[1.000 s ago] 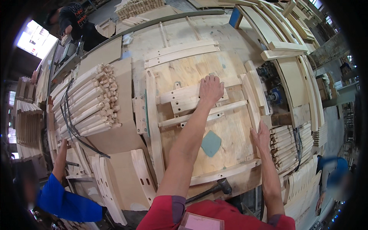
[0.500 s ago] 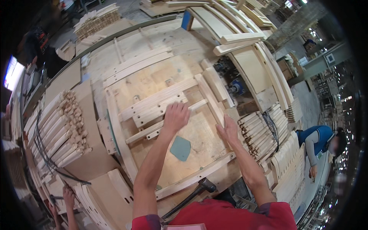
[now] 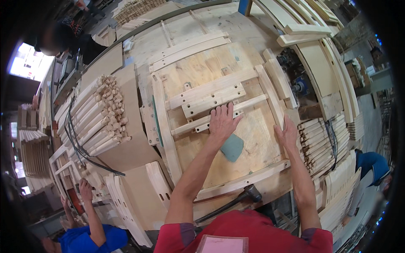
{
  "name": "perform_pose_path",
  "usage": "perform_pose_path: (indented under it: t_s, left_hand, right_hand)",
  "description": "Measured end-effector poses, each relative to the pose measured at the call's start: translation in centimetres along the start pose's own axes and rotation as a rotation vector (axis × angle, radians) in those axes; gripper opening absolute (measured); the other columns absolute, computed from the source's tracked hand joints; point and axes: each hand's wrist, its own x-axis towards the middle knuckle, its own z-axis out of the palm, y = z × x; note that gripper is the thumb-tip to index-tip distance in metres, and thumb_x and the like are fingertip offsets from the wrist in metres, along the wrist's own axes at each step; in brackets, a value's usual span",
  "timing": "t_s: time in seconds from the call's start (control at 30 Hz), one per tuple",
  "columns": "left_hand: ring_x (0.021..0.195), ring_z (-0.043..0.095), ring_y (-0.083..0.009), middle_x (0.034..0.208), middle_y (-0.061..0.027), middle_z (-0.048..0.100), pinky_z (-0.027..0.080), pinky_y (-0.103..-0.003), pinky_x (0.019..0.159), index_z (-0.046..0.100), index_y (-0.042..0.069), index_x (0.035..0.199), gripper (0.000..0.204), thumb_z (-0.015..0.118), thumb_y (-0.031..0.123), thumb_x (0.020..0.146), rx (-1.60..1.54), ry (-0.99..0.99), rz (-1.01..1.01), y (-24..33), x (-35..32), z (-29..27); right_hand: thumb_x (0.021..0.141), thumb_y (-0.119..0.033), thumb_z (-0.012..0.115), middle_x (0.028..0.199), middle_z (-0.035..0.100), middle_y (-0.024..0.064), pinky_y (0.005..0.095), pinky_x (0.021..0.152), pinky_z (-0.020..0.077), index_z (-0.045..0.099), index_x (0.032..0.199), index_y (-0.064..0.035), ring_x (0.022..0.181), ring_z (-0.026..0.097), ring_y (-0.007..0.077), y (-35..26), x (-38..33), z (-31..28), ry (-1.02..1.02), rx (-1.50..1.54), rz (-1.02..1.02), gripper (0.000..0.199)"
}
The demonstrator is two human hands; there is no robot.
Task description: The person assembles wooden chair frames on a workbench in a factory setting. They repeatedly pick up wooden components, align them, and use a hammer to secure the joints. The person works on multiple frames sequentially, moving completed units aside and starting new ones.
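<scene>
L hand (image 3: 222,121) lies flat, fingers spread, on slat (image 3: 219,114) mid-frame, gripping nothing. R hand (image 3: 287,134) open, pressing side rail (image 3: 270,99). Green pad (image 3: 232,147) just below L hand; mallet (image 3: 236,200) at bench edge; dowel stack (image 3: 101,111) far left.

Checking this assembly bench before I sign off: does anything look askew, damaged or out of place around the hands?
Nothing looks damaged. The left hand presses flat on the pale drilled wooden slat across the curved wooden frame; the right hand rests at the frame's right rail. One oddity: a teal-grey patch lies loose on the plywood board.
</scene>
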Motion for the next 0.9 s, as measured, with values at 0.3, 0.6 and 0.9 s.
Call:
perform_pose_path:
  t_s: [0.3, 0.6, 0.9]
  left_hand:
    - [0.088, 0.053, -0.0272, 0.093, -0.0095, 0.055, 0.043, -0.042, 0.077, 0.059, 0.003, 0.129, 0.062, 0.066, 0.052, 0.091, -0.006, -0.002, 0.02, 0.3, 0.3, 0.1]
    - [0.088, 0.054, -0.0284, 0.092, -0.0104, 0.056, 0.042, -0.043, 0.077, 0.063, 0.004, 0.111, 0.058, 0.07, 0.056, 0.087, -0.009, -0.004, -0.047, 0.4, 0.3, 0.1]
    - [0.089, 0.055, -0.0298, 0.091, -0.0109, 0.057, 0.042, -0.044, 0.079, 0.062, 0.005, 0.102, 0.057, 0.071, 0.059, 0.084, -0.01, -0.014, -0.08, 0.2, 0.1, 0.1]
  right_hand:
    - [0.084, -0.026, 0.076, 0.113, 0.065, 0.027, 0.0481, 0.094, 0.0488, 0.047, 0.146, 0.0044, 0.107, 0.061, 0.0433, 1.0, -0.2, 0.2, -0.019, -0.02, 0.032, 0.074]
    - [0.083, -0.024, 0.078, 0.112, 0.065, 0.0262, 0.0472, 0.091, 0.0503, 0.05, 0.142, 0.005, 0.106, 0.062, 0.0424, -0.1, -0.7, 0.5, -0.018, -0.005, 0.066, 0.071]
    - [0.082, -0.022, 0.079, 0.114, 0.065, 0.0264, 0.0474, 0.092, 0.05, 0.051, 0.14, 0.0054, 0.107, 0.062, 0.0426, -1.4, -1.4, 1.1, 0.047, -0.014, 0.001, 0.069]
